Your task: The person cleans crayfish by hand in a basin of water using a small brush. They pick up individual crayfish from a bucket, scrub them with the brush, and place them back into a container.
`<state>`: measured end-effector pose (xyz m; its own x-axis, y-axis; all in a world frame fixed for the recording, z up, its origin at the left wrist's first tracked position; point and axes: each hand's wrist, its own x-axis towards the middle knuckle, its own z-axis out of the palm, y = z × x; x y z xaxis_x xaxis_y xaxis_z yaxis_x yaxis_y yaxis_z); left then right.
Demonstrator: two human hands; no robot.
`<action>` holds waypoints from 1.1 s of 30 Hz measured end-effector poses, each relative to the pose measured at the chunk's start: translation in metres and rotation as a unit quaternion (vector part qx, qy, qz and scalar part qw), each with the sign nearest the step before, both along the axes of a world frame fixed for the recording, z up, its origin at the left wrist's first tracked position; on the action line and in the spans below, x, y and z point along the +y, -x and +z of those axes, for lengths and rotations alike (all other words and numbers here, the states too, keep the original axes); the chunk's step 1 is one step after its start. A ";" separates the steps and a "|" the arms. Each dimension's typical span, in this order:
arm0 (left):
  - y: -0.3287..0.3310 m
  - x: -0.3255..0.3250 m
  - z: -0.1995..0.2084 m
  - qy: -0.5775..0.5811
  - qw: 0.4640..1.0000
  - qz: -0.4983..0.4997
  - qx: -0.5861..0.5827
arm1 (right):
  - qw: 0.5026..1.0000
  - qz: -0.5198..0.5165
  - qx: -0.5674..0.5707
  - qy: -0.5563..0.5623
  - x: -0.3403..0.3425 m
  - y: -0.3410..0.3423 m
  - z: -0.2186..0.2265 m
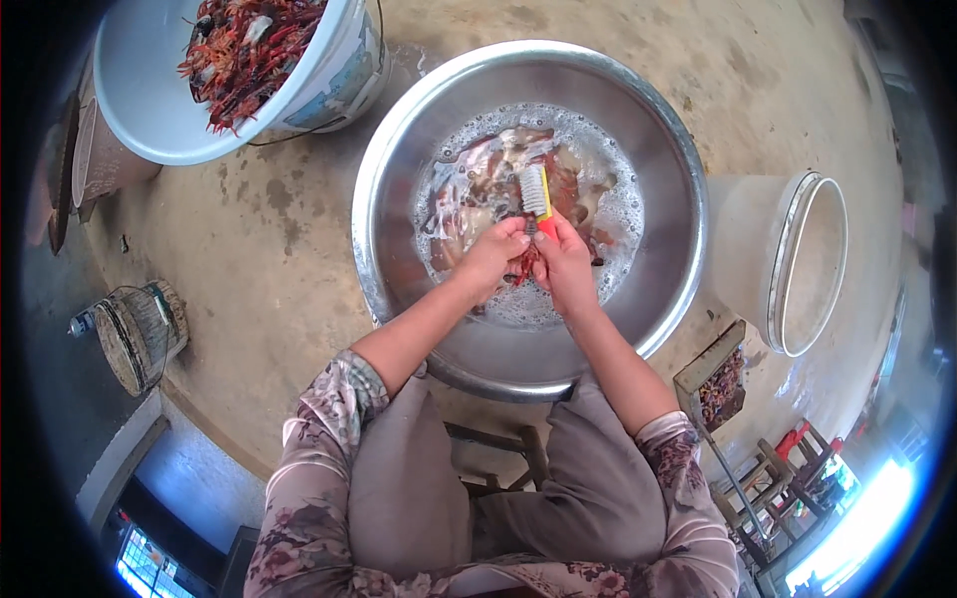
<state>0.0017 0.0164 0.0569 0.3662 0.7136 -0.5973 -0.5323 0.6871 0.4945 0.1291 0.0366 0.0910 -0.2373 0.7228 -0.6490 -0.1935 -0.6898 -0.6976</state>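
Note:
A wide steel basin [371, 214] stands between my knees, holding cloudy, foamy water and several crayfish, partly under the surface. Over its middle, my left hand [485, 261] pinches a dark red crayfish [522, 266], mostly hidden by the fingers. My right hand [566, 271] is closed around the red end of a scrub brush [535, 189], which has a yellow edge and pale bristles. The two hands nearly meet, with the crayfish low between them. The brush head points away from me, above the water.
A pale blue tub [140, 80] at the upper left holds a heap of red crayfish, close to a patterned bucket [344, 95]. A white bucket [743, 244] lies right of the basin. Nearer me are a long-handled dustpan [720, 389] with reddish scraps and wooden stools [773, 478].

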 end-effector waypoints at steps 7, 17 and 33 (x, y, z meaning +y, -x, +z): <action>0.007 0.001 0.009 0.078 0.993 -0.014 0.093 | 0.919 0.116 -0.288 -0.241 0.004 0.012 0.008; 0.014 0.005 0.005 0.226 0.974 0.015 0.019 | 0.942 0.106 -0.299 -0.106 -0.001 -0.044 -0.057; -0.005 -0.010 -0.028 0.174 0.950 0.187 0.177 | 0.883 0.252 -0.335 -0.213 -0.025 0.006 -0.004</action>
